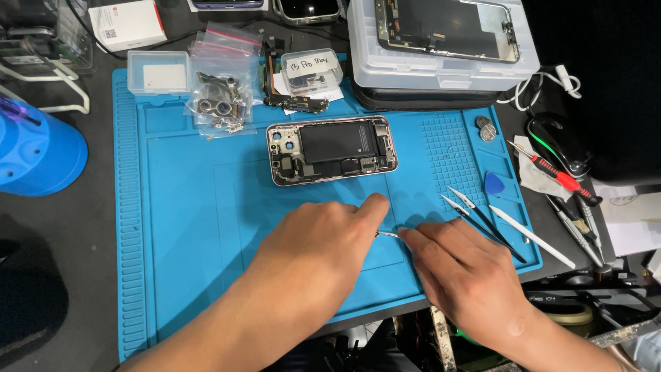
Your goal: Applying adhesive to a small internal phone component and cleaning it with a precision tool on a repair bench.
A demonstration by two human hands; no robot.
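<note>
An opened phone lies back-up on the blue work mat, its black battery and small boards showing. Just below it my left hand rests palm down on the mat, fingers pointing toward the phone's lower right corner. My right hand lies beside it, fingertips pinching a thin metal tool, likely tweezers, whose tip points at my left hand. What the tip touches is hidden by my fingers.
Tweezers and a white spudger lie at the mat's right edge, beside a blue pick and a red-handled screwdriver. Plastic bags of parts and small clear boxes sit at the back. A blue cylinder stands at left.
</note>
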